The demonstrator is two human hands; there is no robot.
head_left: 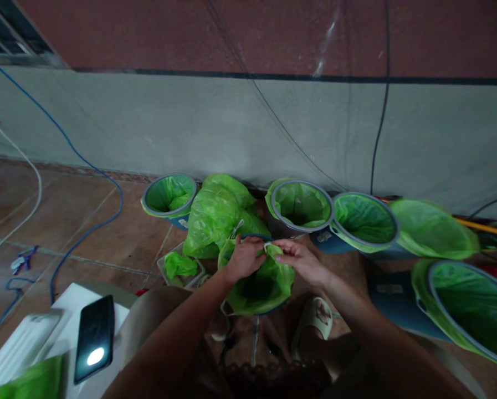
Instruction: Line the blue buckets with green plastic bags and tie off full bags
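Observation:
A bin between my knees is lined with a green trash bag (267,293), whose edge is folded over the rim. At the far side of that rim, my left hand (246,258) has its fingers closed on the bag's edge. Just to its right, my right hand (301,259) pinches the same bag near a small white strip that looks like a drawstring (267,245). The fingertips of both hands are close together. Behind the bin, a puffed-up green bag (215,213) lies with a white string on it.
Lined bins stand along the wall: one bin (169,195) at left, others (302,205), (364,221) at right, and a tilted bin (472,305) nearer. A small tray (202,275) holds green plastic. A phone (93,339) lies at lower left; a blue cable (91,230) crosses the tiles.

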